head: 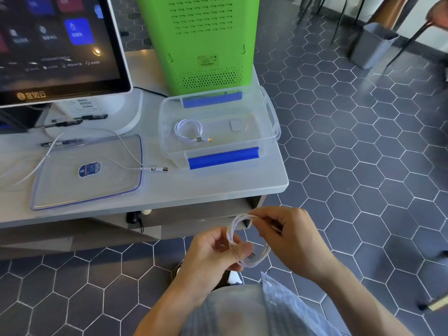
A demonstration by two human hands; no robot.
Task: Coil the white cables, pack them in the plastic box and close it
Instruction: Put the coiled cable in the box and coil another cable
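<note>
Below the table's front edge, both my hands hold a coiled white cable [233, 229]. My left hand [213, 253] pinches the coil's lower left side, and my right hand [288, 236] pinches its top. The clear plastic box [271, 112] with blue clips stands open on the table's right part. One coiled white cable [188, 130] lies inside it. The clear lid [84, 187] lies flat to the left of the box. An uncoiled white cable [126, 151] trails across the lid, its plug near the box.
A touchscreen monitor [60, 44] stands at the back left, with pens [92, 116] on its base. A green device [201, 42] stands right behind the box. The table edge [218, 195] is in front of my hands. A grey bin [371, 44] stands on the tiled floor.
</note>
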